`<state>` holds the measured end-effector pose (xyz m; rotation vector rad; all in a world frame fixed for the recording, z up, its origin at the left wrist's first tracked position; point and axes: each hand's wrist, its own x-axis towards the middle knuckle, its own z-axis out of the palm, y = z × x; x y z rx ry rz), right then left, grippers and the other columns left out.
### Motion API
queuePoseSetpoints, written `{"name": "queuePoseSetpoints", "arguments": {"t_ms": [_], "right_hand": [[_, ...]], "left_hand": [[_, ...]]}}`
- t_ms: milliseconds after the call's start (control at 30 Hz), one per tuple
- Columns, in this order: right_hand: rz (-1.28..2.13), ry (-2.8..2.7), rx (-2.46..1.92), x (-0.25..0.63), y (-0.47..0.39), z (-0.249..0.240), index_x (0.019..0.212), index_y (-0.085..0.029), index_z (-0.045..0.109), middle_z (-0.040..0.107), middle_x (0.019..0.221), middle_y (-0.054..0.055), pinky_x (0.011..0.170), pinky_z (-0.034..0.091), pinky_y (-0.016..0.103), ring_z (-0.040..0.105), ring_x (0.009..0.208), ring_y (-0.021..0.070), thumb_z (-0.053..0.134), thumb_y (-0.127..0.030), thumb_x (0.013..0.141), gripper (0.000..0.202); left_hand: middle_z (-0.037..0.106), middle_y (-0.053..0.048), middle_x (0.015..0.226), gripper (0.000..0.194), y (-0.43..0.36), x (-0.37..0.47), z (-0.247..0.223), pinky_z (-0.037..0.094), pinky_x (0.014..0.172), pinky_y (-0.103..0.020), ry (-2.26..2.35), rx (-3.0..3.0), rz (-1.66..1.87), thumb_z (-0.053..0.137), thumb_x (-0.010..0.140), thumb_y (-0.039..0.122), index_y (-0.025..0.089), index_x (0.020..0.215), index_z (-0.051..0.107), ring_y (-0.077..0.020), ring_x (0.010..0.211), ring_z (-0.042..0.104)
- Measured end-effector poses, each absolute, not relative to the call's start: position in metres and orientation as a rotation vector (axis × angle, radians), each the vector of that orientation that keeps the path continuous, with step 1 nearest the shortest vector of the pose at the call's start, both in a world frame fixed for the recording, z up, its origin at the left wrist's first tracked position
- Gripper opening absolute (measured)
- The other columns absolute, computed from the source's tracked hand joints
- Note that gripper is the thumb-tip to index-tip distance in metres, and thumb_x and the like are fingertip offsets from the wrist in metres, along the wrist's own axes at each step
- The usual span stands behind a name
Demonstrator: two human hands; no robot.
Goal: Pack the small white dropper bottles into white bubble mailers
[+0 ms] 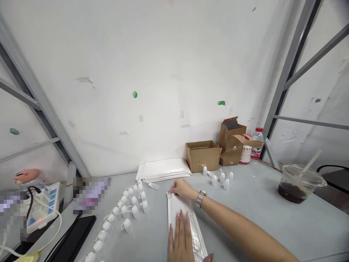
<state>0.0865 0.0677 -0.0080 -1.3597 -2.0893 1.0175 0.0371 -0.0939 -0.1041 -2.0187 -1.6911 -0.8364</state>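
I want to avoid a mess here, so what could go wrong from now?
The small upright bottles stand left of the white envelope; a sideways sweep of the left hand might topple some. The cup of dark drink stands beyond the right arm; a wide swing could perhaps spill it.

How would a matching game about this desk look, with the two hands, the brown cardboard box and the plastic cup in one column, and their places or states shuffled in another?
Column one:
1. Right hand
2. Left hand
3. Cardboard box
4. Plastic cup

Column two:
A. See-through, with dark drink inside
B. Fingers outstretched over the white padded envelope
C. Brown, just left of the paper bag
D. Fingertips at the envelope's far end

Pairs: 1-D, 2-B, 3-C, 4-A
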Motion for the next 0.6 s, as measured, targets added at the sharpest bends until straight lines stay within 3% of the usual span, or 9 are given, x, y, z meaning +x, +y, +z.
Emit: {"name": "queuePoseSetpoints", "arguments": {"t_ms": [67, 233, 333, 400, 467, 533, 600], "right_hand": [[1.031, -2.130, -1.354, 0.087, 0.064, -0.008, 0.054, -0.014, 0.054, 0.050, 0.049, -0.005, 0.047, 0.030, 0.019, 0.044, 0.050, 0.0079, 0.067, -0.025, 0.065, 0.020], [1.012, -2.181, -1.331, 0.093, 0.047, -0.009, 0.048, -0.016, 0.046, 0.030, 0.044, -0.007, 0.044, 0.022, 0.021, 0.026, 0.045, 0.0067, 0.048, -0.046, 0.080, 0.043], [0.988, -2.278, -1.257, 0.098, 0.037, -0.008, 0.048, -0.016, 0.050, 0.030, 0.044, -0.006, 0.044, 0.023, 0.022, 0.027, 0.045, 0.0071, 0.042, -0.049, 0.082, 0.048], [0.810, -2.309, -1.166, 0.107, 0.032, -0.002, 0.060, -0.015, 0.060, 0.044, 0.052, -0.003, 0.051, 0.032, 0.022, 0.040, 0.051, 0.0097, 0.042, -0.046, 0.084, 0.044], [0.523, -2.254, -1.108, 0.124, 0.031, 0.007, 0.084, -0.017, 0.065, 0.058, 0.074, 0.003, 0.066, 0.039, 0.024, 0.052, 0.071, 0.0149, 0.045, -0.040, 0.085, 0.031], [0.242, -2.157, -1.174, 0.149, 0.033, 0.018, 0.105, -0.018, 0.060, 0.059, 0.094, 0.008, 0.076, 0.040, 0.028, 0.053, 0.086, 0.0185, 0.047, -0.034, 0.085, 0.028], [-0.017, -2.070, -1.403, 0.176, 0.036, 0.027, 0.108, -0.015, 0.058, 0.058, 0.094, 0.011, 0.074, 0.041, 0.030, 0.054, 0.086, 0.0203, 0.046, -0.029, 0.086, 0.028]], "left_hand": [[0.046, -0.013, 0.133, 0.097, -0.094, 0.038, -0.105, 0.032, 0.097, -0.044, -1.688, -2.006, -0.862, 0.049, 0.069, 0.057, 0.014, 0.140, -0.001, -0.0308, 0.121, 0.042], [0.043, -0.018, 0.133, 0.103, -0.093, 0.038, -0.109, 0.032, 0.097, -0.047, -1.694, -1.983, -0.881, 0.053, 0.064, 0.061, 0.014, 0.141, 0.004, -0.0338, 0.123, 0.039], [0.043, -0.018, 0.134, 0.102, -0.092, 0.037, -0.112, 0.031, 0.097, -0.048, -1.678, -1.985, -0.899, 0.055, 0.063, 0.061, 0.015, 0.141, 0.007, -0.0344, 0.124, 0.038], [0.043, -0.017, 0.133, 0.099, -0.092, 0.036, -0.113, 0.032, 0.097, -0.048, -1.675, -1.987, -0.915, 0.055, 0.064, 0.059, 0.016, 0.140, 0.010, -0.0343, 0.123, 0.038], [0.043, -0.016, 0.134, 0.096, -0.092, 0.036, -0.113, 0.032, 0.098, -0.047, -1.676, -1.988, -0.929, 0.055, 0.065, 0.059, 0.017, 0.140, 0.013, -0.0341, 0.123, 0.038], [0.042, -0.015, 0.134, 0.094, -0.092, 0.036, -0.112, 0.032, 0.098, -0.046, -1.676, -1.996, -0.933, 0.055, 0.065, 0.059, 0.017, 0.140, 0.015, -0.0336, 0.124, 0.038], [0.041, -0.016, 0.135, 0.095, -0.092, 0.037, -0.110, 0.030, 0.099, -0.046, -1.681, -2.002, -0.922, 0.054, 0.066, 0.060, 0.018, 0.140, 0.013, -0.0332, 0.125, 0.036]]}}
